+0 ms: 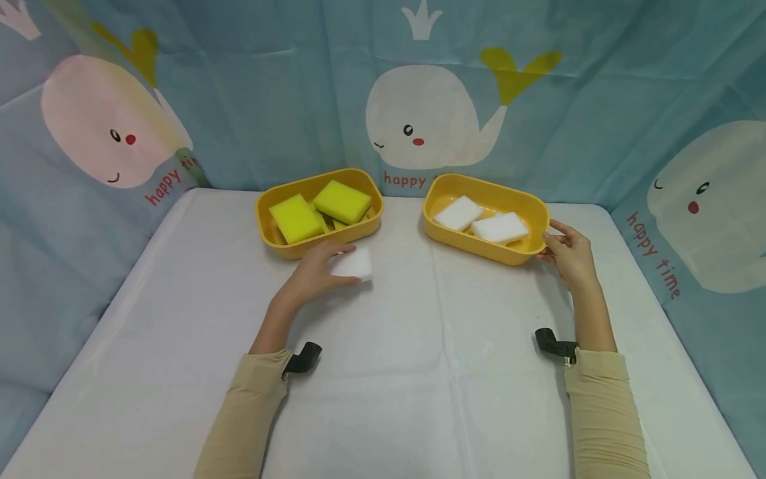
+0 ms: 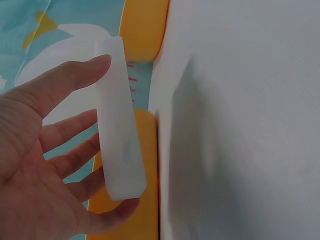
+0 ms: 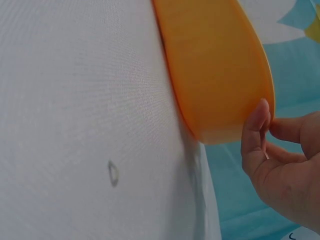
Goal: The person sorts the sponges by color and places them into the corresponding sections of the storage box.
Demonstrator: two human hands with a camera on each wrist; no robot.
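Observation:
A white sponge block (image 1: 354,265) is gripped between the thumb and fingers of my left hand (image 1: 317,274), held above the table just in front of the left yellow tray. In the left wrist view the white sponge (image 2: 120,125) stands edge-on, the thumb on one end and fingers along the far side. My right hand (image 1: 570,256) pinches the near right corner of the right yellow tray (image 1: 473,247). Thumb and fingers meet at the rim of that tray (image 3: 215,65) in the right wrist view. Two white sponges (image 1: 500,228) lie inside it.
The left yellow tray (image 1: 263,229) holds several yellow-green sponges (image 1: 342,201). Both trays stand at the back edge of the white-covered table (image 1: 395,372), close to a blue whale-print curtain (image 1: 263,100). A gap separates the two trays.

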